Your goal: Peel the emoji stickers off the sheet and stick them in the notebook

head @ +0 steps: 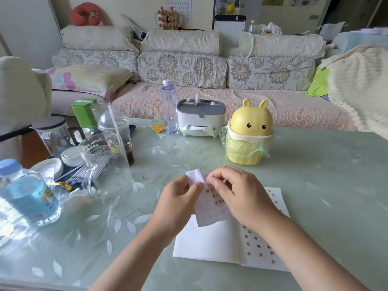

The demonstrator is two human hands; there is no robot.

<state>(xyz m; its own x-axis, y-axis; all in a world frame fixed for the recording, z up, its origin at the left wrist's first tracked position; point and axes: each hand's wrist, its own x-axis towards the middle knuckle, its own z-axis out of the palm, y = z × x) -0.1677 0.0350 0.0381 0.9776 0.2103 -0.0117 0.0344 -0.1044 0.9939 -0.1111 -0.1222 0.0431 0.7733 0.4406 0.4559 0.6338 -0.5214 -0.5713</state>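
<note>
Left hand point(180, 198) gripped the sticker sheet point(210, 215) above the desk point(315, 175), long axis roughly 12 to 6 o'clock. Right hand point(237, 192) pinched its upper edge. The open notebook point(210, 242) lay beneath, toward 6 o'clock.

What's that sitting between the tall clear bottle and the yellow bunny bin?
A white box with a grey lid, tissue poking from its front, stands between the bottle and the bunny bin in the head view.
</note>
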